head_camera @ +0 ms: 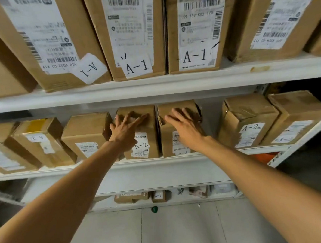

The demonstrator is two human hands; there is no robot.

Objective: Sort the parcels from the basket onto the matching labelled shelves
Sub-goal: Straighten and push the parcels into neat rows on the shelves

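Note:
Two brown cardboard parcels stand side by side in the middle of the second white shelf (pixel 159 160). The left parcel (pixel 148 142) carries an A-2 label. My left hand (pixel 126 130) lies against its front and top with fingers spread and straight. The right parcel (pixel 169 138) also shows an A-2 mark low on its label. My right hand (pixel 185 127) rests flat on its front, fingers extended. Neither hand grips anything. The basket is out of view.
More A-2 parcels (pixel 248 122) line the same shelf on both sides. The upper shelf (pixel 152 85) holds tall boxes marked A-1 (pixel 133 32). A low shelf near the floor holds small packages (pixel 159 196). Pale floor tiles (pixel 176 233) lie below.

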